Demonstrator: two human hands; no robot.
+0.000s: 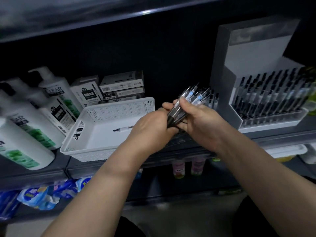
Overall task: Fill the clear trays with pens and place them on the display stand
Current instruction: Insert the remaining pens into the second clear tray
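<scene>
Two hands grasp one bundle of pens (191, 98), held between the basket and the stand. The left hand (152, 129) curls round the lower ends and the right hand (201, 124) wraps the middle, with the tips fanned upward. One loose pen (123, 129) lies in the white basket (119, 109) at left. A clear tray (273, 120) full of pens sits in the display stand (256, 52) at right.

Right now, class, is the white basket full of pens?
No, only one pen shows on the otherwise bare floor of the white basket.

Dim, bluish light, a glare streak on the upper shelf edge (145, 12), blurred and bowed toward the frame edges.
</scene>
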